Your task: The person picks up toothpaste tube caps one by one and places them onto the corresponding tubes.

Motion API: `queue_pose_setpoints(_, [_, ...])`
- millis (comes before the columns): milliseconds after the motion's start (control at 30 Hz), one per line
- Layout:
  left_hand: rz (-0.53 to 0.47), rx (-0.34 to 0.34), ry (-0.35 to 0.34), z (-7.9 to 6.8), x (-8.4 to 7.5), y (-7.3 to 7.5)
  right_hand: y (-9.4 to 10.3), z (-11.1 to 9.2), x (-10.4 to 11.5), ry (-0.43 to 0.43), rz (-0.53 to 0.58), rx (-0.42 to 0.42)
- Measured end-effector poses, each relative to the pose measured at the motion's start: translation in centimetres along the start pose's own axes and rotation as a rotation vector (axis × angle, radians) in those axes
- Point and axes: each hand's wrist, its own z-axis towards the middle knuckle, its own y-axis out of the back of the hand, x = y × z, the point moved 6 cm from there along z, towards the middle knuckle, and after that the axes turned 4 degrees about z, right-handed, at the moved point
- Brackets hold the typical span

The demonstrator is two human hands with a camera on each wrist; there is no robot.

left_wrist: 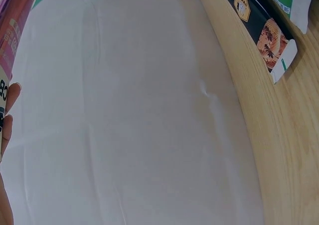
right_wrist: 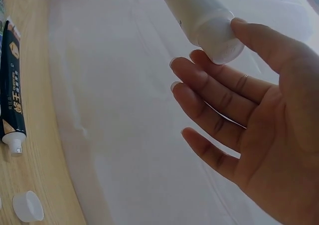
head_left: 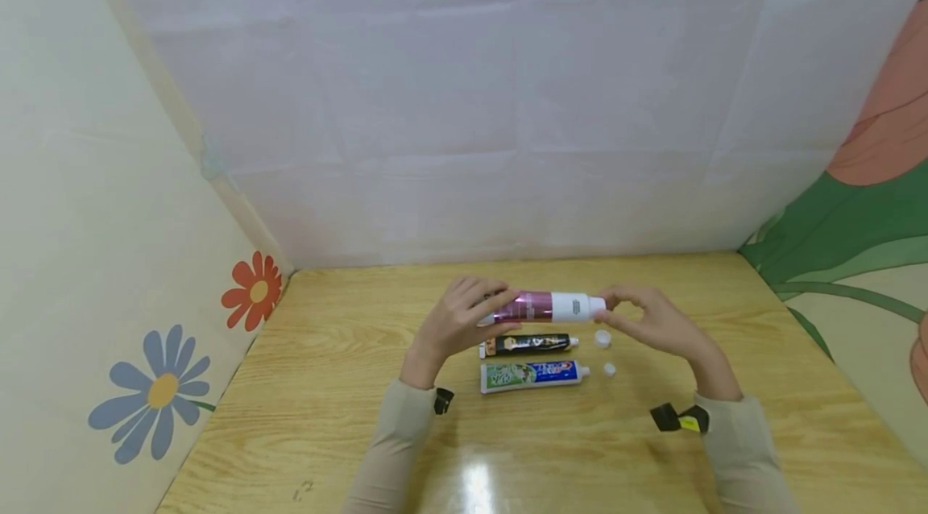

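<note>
Above the wooden surface [head_left: 348,449], just beyond 2 other tubes in the head view, a pink-and-white tube [head_left: 532,307] is held roughly level between 2 hands. The left hand [head_left: 458,317] grips its rear part, the fingers and thumb closed around the tube from opposite sides. The right hand [head_left: 656,322] pinches the white cap [right_wrist: 222,40] at the other end between thumb and forefinger, its remaining 3 fingers spread loosely and clear of the tube. On the surface below, a black tube [head_left: 532,345] lies nearest to the held tube, and a green-and-blue tube [head_left: 532,375] lies beside it, closer to the person; both point their bare white nozzles toward the right. Near those nozzles rest 2 loose white caps: a larger cap [head_left: 602,339] by the black tube and a smaller cap [head_left: 610,370] by the green-and-blue tube. A pale, creased sheet [head_left: 464,95] hangs behind the surface, and the left wall carries a red flower [head_left: 258,291] and a blue flower [head_left: 162,391].
</note>
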Motion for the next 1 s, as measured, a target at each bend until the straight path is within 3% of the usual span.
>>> queue_pose_setpoints(500, [-0.003, -0.002, 0.0, 0.04, -0.08, -0.01, -0.25, 0.03, -0.38, -0.039, 0.016, 0.032])
queue_pose_setpoints(1000, [0.012, 0.007, 0.001, 0.06, -0.13, 0.01, -0.34, 0.12, -0.21, -0.007, 0.029, 0.046])
